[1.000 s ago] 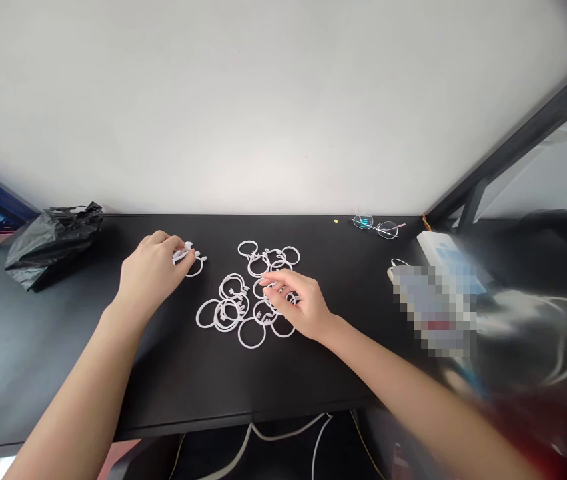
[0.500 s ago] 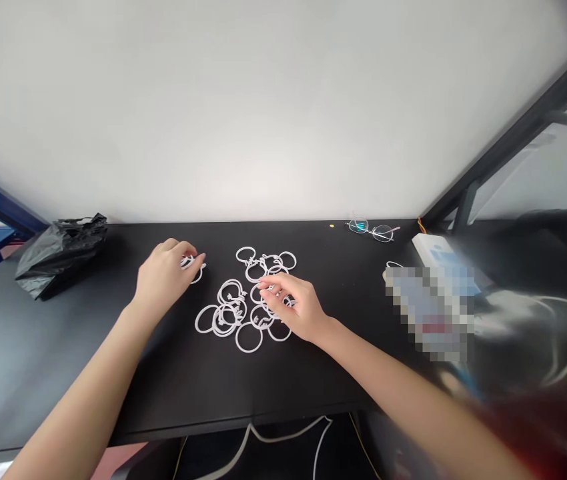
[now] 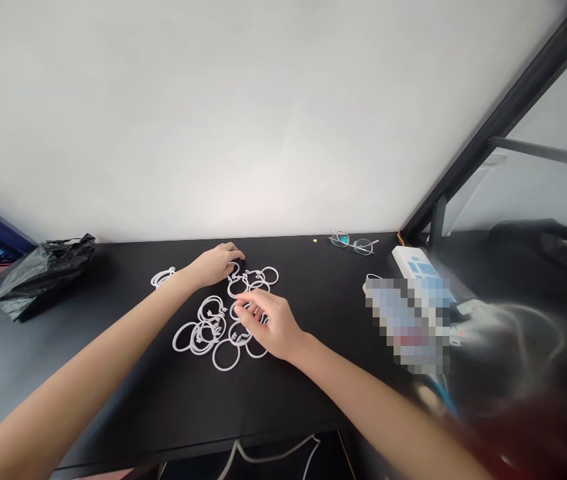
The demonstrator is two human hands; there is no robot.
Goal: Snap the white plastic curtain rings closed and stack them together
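Note:
A pile of several white plastic rings (image 3: 213,327) lies on the black table (image 3: 113,373). My left hand (image 3: 213,265) reaches across to the far side of the pile, its fingers curled down onto a white ring (image 3: 235,269) there. A small separate bunch of white rings (image 3: 162,277) lies to the left of that wrist, with nothing touching it. My right hand (image 3: 269,323) rests on the right side of the pile, thumb and forefinger pinched on a ring (image 3: 243,309).
A crumpled black plastic bag (image 3: 43,272) sits at the far left. Eyeglasses (image 3: 351,243) lie at the back by the wall. A white power strip (image 3: 413,261) and cables are at the right, beside a black frame post (image 3: 488,133).
My left hand has let go of the small bunch of rings at the left and moved right to the far edge of the pile. The right hand stays on the pile. The view shifted right.

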